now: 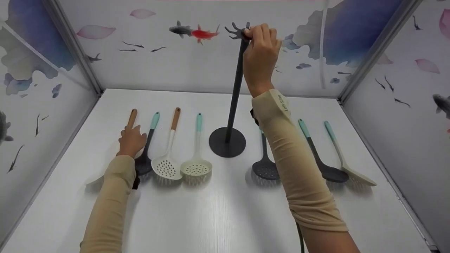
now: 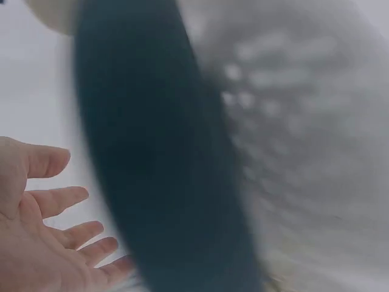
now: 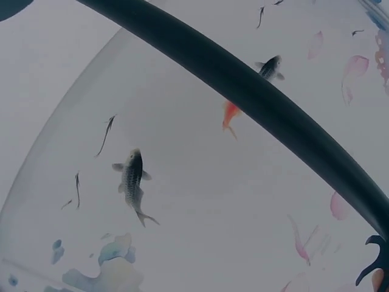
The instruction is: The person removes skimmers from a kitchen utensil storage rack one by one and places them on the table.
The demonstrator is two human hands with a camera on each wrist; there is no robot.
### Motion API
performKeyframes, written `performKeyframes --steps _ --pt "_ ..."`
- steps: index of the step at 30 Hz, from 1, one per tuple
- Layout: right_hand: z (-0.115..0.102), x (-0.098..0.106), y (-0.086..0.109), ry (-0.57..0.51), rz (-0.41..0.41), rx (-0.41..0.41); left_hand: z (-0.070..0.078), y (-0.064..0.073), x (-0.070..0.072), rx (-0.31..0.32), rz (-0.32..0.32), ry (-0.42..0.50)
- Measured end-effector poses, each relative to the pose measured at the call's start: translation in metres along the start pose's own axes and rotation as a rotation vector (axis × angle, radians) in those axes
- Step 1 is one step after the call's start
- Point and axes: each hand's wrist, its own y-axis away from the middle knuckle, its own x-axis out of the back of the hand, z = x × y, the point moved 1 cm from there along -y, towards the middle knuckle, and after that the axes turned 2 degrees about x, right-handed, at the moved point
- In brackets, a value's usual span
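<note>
My right hand (image 1: 261, 56) grips the hooked top of a black utensil stand (image 1: 236, 88), which leans slightly. In the right wrist view the stand's pole (image 3: 243, 91) crosses diagonally; only a fingertip shows at the edge. My left hand (image 1: 132, 141) is over a utensil with a wooden handle (image 1: 132, 119) at the far left; its pale head is partly hidden by the sleeve. The left wrist view shows the fingers (image 2: 64, 201) spread and loose, beside a blurred dark utensil (image 2: 158, 146). Right of that hand lies a black utensil with a turquoise handle (image 1: 154, 120).
A white skimmer (image 1: 167, 167) and a pale green skimmer (image 1: 196, 168) lie left of the stand's round base (image 1: 227, 149). To its right are a black skimmer (image 1: 266, 169), a black spoon-like utensil (image 1: 332, 173) and a pale utensil (image 1: 357, 174). Printed panels (image 1: 197, 70) enclose the white table (image 1: 211, 218).
</note>
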Motion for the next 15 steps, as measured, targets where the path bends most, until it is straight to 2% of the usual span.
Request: performKeyframes --steps 3,7,11,15 --pt "0.0 0.001 0.0 -0.015 -0.04 0.025 0.021 0.001 -0.001 -0.059 0.014 0.001" --pt "0.011 0.01 0.001 -0.134 -0.154 0.095 0.056 0.006 -0.004 -0.178 0.003 -0.062" --pt "0.026 0.022 0.006 -0.181 -0.267 0.258 0.095 0.018 -0.006 -0.303 -0.011 -0.129" --pt "0.039 0.03 0.027 -0.115 -0.326 0.397 0.124 0.033 -0.007 -0.391 -0.028 -0.172"
